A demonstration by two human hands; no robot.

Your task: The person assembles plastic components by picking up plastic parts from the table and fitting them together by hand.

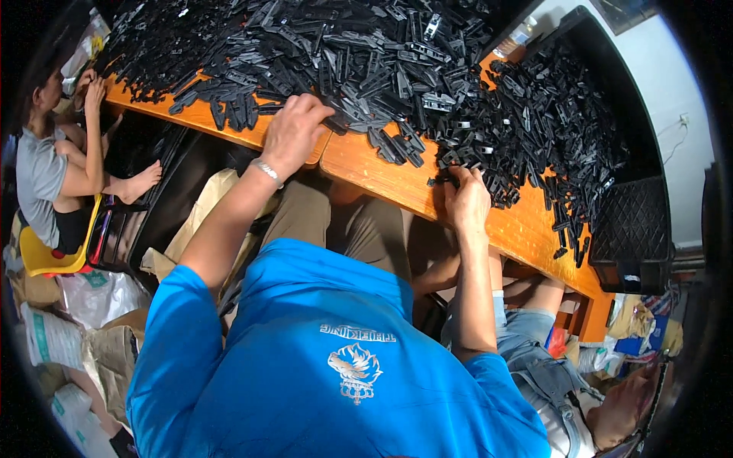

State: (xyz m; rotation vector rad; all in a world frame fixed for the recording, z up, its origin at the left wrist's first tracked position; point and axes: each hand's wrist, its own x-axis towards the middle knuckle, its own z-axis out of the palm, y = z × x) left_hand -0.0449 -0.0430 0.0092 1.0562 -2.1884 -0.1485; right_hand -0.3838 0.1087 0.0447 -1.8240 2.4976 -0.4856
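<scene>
Basically, open room = bare strip along the near edge of the orange wood tabletops (382, 177); widest bare bit is R of the seam, between L hand (296, 130) and R hand (467, 202), plus another patch right of R hand, running to the black crate (630, 225) w/ lattice side. Left of L hand the strip is narrow, parts lie close to the edge. Back of table = heaped approx. full.

Counts: 2 hands, 2 tabletops meeting at 1 seam, 1 crate at right end, 1 clear container (521, 37) near the back, 1 seated person (46, 160) at far L, 1 more person (527, 328) partly visible lower R. Parts: too many to count.

Looks: long black parts (395, 146) are slim, plastic-looking, some w/ shiny spots, piled center & L; small black parts (561, 229) are short, stubby, heaped R, a few loose near the edge by the crate.

L hand: fingers bent, tips at a dark piece by the front of the long pile; can't tell if pinched. R hand: fingers curled down, tips at small pcs near the edge; grip hidden, can't tell.
</scene>
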